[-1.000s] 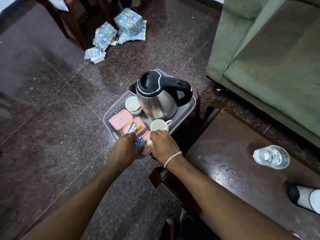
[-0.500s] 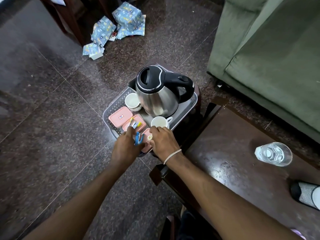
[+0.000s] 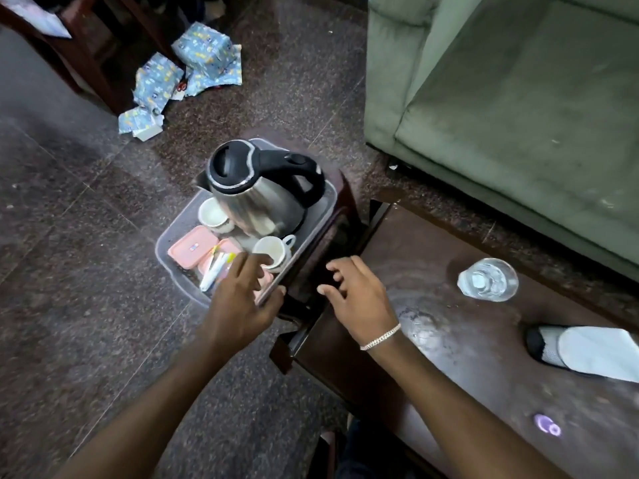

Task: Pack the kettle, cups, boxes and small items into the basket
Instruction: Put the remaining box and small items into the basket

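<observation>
A grey plastic basket stands on a small dark stool. Inside it are a steel kettle with a black lid and handle, two white cups, pink boxes and several small pens or sachets lying on the boxes. My left hand hovers over the basket's near corner, fingers spread, covering part of a pink box and holding nothing that I can see. My right hand is to the right of the basket, over the dark table's corner, fingers loosely apart and empty.
A dark wooden table at right carries a clear glass and a foot in a white sock. A green sofa stands behind it. Blue wrapped parcels lie on the stone floor by dark furniture legs.
Both hands were together over the basket's near corner with small blue items between them. Now the right hand has drawn away to the right and the left hand has opened above the boxes.
</observation>
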{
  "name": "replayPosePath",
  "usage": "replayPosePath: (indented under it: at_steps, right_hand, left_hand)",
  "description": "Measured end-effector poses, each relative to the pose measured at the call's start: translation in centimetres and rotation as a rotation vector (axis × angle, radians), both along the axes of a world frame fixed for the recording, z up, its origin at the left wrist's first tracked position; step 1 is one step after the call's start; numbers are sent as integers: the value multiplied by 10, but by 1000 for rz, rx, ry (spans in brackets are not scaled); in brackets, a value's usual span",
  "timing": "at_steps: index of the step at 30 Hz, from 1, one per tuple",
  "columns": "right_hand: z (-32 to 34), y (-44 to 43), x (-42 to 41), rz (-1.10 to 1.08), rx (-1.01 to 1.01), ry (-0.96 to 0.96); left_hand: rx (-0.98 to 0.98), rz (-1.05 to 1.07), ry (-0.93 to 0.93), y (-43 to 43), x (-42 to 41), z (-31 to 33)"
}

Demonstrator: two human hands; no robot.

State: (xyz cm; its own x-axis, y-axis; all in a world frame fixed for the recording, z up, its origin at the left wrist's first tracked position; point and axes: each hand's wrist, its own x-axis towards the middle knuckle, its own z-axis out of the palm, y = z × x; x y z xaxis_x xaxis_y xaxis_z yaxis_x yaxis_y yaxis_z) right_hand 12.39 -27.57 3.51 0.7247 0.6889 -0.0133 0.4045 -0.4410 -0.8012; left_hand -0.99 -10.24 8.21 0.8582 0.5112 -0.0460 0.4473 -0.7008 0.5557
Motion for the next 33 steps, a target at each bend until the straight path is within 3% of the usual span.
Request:
replayPosePath:
  at_steps: [9, 20, 28, 33]
  right_hand:
    - [-15, -189, 20, -360, -156, 106]
    - [-70, -381, 5, -661, -434, 273]
    - [-106, -411, 0, -629, -528, 317]
    - [-104, -407, 7, -502, -594, 286]
  left_hand:
    - [-254, -425, 86, -129, 74, -48]
    - [-340, -706, 357, -324, 129, -114]
    - [-366, -714, 447, -380, 127, -138]
    - [-367, -704, 447, -392, 125, -144]
